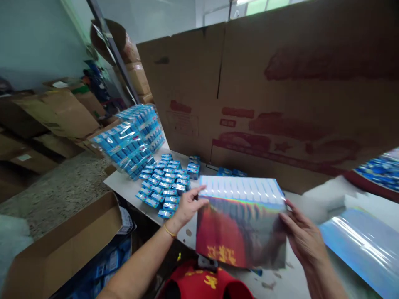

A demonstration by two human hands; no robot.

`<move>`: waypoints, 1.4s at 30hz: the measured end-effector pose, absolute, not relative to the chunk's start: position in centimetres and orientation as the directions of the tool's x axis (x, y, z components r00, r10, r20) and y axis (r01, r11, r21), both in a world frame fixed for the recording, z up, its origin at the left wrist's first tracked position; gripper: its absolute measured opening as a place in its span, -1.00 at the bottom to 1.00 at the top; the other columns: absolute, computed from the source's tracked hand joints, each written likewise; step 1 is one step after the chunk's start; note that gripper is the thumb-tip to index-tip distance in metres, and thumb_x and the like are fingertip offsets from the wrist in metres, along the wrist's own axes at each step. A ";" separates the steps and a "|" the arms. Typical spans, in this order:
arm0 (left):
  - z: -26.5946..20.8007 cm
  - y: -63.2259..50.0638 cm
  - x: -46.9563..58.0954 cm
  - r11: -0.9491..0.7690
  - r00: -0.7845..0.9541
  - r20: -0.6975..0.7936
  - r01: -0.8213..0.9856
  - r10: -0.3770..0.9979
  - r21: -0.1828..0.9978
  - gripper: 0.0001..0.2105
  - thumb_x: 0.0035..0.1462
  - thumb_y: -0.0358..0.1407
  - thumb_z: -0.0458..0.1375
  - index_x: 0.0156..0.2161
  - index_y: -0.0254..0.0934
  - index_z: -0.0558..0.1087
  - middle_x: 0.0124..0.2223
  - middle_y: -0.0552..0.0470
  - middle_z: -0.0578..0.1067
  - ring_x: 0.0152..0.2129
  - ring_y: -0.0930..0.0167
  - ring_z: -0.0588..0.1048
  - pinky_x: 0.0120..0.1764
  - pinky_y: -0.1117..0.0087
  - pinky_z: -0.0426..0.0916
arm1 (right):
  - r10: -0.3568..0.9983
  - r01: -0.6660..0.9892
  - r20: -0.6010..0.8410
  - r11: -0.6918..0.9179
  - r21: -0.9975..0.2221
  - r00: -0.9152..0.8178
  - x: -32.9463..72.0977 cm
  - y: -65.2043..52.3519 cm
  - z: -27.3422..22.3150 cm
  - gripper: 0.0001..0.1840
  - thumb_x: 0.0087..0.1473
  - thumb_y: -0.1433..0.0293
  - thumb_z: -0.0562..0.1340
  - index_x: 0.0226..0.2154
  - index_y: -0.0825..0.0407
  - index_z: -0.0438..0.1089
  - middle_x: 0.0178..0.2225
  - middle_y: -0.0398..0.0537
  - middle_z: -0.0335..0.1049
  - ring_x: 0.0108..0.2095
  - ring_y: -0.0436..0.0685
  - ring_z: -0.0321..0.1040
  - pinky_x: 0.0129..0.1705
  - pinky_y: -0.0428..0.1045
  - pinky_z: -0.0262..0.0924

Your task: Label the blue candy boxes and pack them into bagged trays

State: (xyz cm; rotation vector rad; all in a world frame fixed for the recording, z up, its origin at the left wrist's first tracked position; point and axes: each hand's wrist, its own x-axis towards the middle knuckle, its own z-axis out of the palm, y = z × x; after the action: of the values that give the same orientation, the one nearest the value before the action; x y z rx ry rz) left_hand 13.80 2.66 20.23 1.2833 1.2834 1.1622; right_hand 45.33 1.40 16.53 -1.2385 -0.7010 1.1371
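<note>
Both hands are on the glossy pack, right of centre and low in the frame, held above the desk [120, 182]. Your left hand [189, 206] grips the upper left edge of the pack [240, 224], thumb and fingers close together, forearm slanting up from the bottom edge. Your right hand [301, 232] holds the right edge, thumb near the front face, other fingers partly hidden by the pack; wrist bent inward, forearm cut off below. Front face mirrors red and yellow; contents behind it cannot be made out. Left of the pack: loose blue boxes [165, 182], then a wrapped stack [134, 137]. More blue boxes behind are partly covered by the pack. Lower right: clear film [368, 245], cut off by the frame; a whitish shape above it is blurred. Cardboard panel [193, 74] fills the upper right. Open carton [62, 249] at lower left, cut off.
</note>
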 end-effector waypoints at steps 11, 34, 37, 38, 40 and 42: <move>22.7 2.1 11.5 -0.319 0.043 0.337 0.450 0.941 0.834 -0.82 0.00 -0.27 0.18 -0.25 -0.24 0.53 -0.35 0.00 0.48 -0.38 0.44 0.42 -0.26 0.38 0.31 | 0.940 -0.059 0.058 0.083 -0.995 0.336 43.4 1.1 19.2 -0.43 -0.13 0.27 0.31 -0.01 -0.02 0.31 -0.59 -0.25 0.25 -0.58 -0.06 0.19 -0.47 -0.09 0.18; 29.3 -2.8 13.0 -0.360 0.116 0.345 0.429 0.932 0.829 -0.73 0.16 -0.22 -0.01 -0.28 -0.25 0.53 -0.36 -0.04 0.56 -0.41 0.41 0.49 -0.30 0.45 0.32 | 0.583 0.431 0.551 0.812 -0.393 -0.596 34.3 1.9 25.5 -0.73 0.12 0.34 0.05 -0.27 -0.09 0.46 -0.38 -0.13 0.52 -0.41 0.04 0.47 -0.39 -0.14 0.35; 29.3 -2.7 12.0 -0.302 -0.009 0.342 0.449 0.940 0.841 -0.71 0.15 -0.20 0.00 -0.32 -0.28 0.53 -0.42 -0.01 0.54 -0.48 0.44 0.46 -0.36 0.48 0.29 | 0.676 0.478 0.507 0.737 -0.478 -0.534 36.6 2.0 24.1 -0.73 0.07 0.18 0.10 -0.38 -0.13 0.49 -0.44 -0.16 0.52 -0.48 0.07 0.47 -0.47 -0.15 0.36; 29.2 -2.6 11.6 -0.280 -0.035 0.329 0.443 0.944 0.852 -0.71 0.15 -0.19 0.01 -0.33 -0.28 0.53 -0.42 0.00 0.53 -0.48 0.44 0.45 -0.36 0.48 0.29 | 0.706 0.490 0.480 0.708 -0.509 -0.521 37.5 2.0 23.6 -0.72 0.04 0.14 0.12 -0.40 -0.14 0.50 -0.45 -0.16 0.52 -0.49 0.07 0.47 -0.48 -0.15 0.36; 28.9 -2.4 11.1 -0.239 -0.076 0.294 0.410 0.953 0.880 -0.72 0.14 -0.18 0.02 -0.35 -0.30 0.52 -0.43 0.01 0.52 -0.47 0.45 0.44 -0.36 0.48 0.27 | 0.766 0.513 0.389 0.635 -0.578 -0.512 39.3 1.9 22.6 -0.71 -0.01 0.09 0.15 -0.42 -0.16 0.51 -0.46 -0.16 0.52 -0.50 0.08 0.47 -0.49 -0.16 0.36; 28.3 -2.1 10.8 -0.197 -0.119 0.253 0.354 0.960 0.914 -0.72 0.12 -0.18 0.03 -0.38 -0.31 0.51 -0.44 0.03 0.49 -0.47 0.45 0.41 -0.37 0.48 0.25 | 0.826 0.539 0.269 0.535 -0.651 -0.495 40.9 1.7 22.1 -0.67 -0.05 0.04 0.15 -0.43 -0.15 0.52 -0.47 -0.14 0.52 -0.50 0.09 0.46 -0.49 -0.15 0.36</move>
State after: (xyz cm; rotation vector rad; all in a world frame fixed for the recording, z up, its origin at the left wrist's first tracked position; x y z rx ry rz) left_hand 10.79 -2.10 28.30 1.5648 1.4749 1.3248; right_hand 40.91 1.69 22.09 -1.1017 -2.2116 0.6680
